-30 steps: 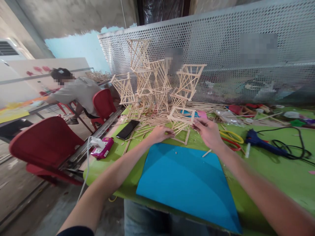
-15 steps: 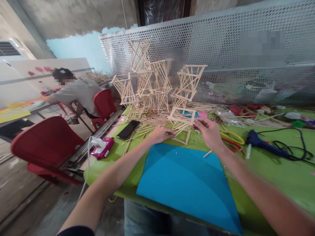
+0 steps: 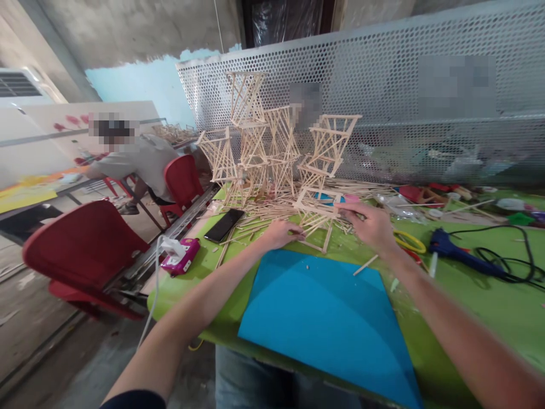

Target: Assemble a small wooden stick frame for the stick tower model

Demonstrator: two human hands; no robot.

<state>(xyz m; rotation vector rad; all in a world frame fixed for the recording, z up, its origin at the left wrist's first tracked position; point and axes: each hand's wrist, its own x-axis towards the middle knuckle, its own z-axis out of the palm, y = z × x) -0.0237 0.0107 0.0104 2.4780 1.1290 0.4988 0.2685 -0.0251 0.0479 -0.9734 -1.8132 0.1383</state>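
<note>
One blue sheet point(image 3: 327, 318) lay nearest on the green bench point(image 3: 472, 324), a loose stick point(image 3: 365, 265) over its far right edge. Next, left hand point(image 3: 283, 233): curled, thumb and fingertips narrowed on the lower left of a small stick frame point(image 3: 319, 211). Right hand point(image 3: 374, 227): fingers pinched at the frame's upper right corner. The frame stood just past the sheet, between both hands. Since a moment earlier, the right hand had edged outward, its wrist covering more of a red loop point(image 3: 416, 259); left hand and frame had held their places, so I judged only the grip altered. To the right lay one blue glue gun point(image 3: 462, 255); leftward, one phone point(image 3: 224, 225). Farther stood one tiered stick tower point(image 3: 282, 159) before a perforated panel point(image 3: 383, 85).
</note>
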